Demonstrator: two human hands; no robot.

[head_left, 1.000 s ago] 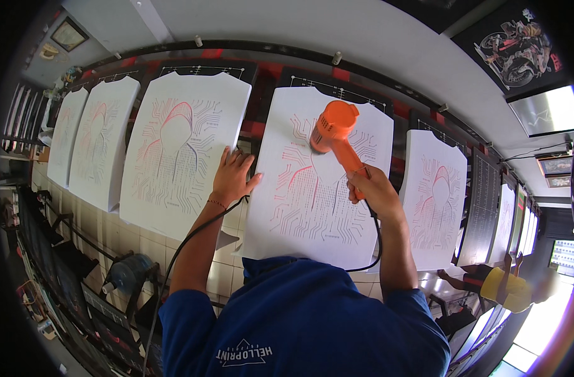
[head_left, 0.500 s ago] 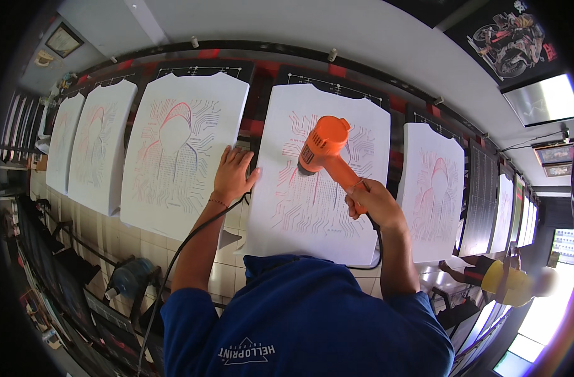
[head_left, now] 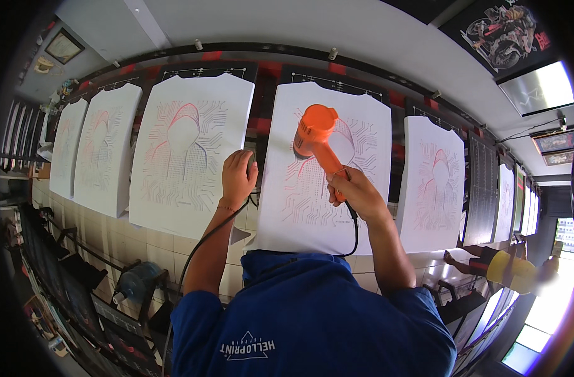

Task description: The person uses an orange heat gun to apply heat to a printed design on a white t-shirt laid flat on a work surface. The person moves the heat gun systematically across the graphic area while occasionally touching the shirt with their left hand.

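An orange heat gun [head_left: 323,143] is gripped by its handle in my right hand [head_left: 357,190]. Its dark nozzle points down and left over a white T-shirt [head_left: 362,220] with a red and blue hooded-figure print, spread on a dark board. My left hand [head_left: 238,176] is at the gap left of that shirt, by the edge of a neighbouring white shirt [head_left: 230,94]. Its fingers are curled, and the black power cord [head_left: 213,231] runs along my left forearm into it; the grip is partly hidden. More of the cord hangs from the gun's handle.
Similar printed shirts on boards stand in a row, several to the left and another [head_left: 419,201] close on the right. Bare dark boards [head_left: 481,188] follow farther right. A blue water bottle [head_left: 137,283] lies behind at left. A person in yellow [head_left: 513,273] stands far right.
The heat gun and my right hand have shifted slightly left and up over the print. My left hand's fingers have curled in more. The view has shifted a little.
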